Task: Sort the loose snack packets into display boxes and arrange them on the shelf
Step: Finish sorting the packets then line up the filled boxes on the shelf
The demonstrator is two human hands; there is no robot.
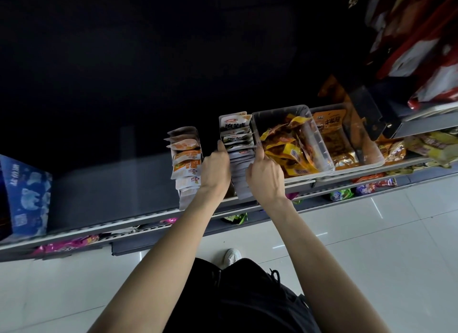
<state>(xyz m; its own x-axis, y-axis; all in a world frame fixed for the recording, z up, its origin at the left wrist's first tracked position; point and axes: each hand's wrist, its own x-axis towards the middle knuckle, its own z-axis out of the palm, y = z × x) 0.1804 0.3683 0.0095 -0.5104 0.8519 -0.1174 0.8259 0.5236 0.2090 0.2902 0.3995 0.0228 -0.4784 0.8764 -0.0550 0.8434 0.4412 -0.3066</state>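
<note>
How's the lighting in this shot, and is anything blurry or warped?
Head view: the shelf's back is almost black, lit only near the front; the floor tiles show glare streaks; red packs top right are blurred; the wide lens curves the shelf edge; both hands, left and right, and the grey packets look fairly sharp.

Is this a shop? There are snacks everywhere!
Probably yes, a small shop. A long shelf holds rows of snack packets and clear bins full of more, with another shelf of snacks below. Both hands are tidying one row.
</note>
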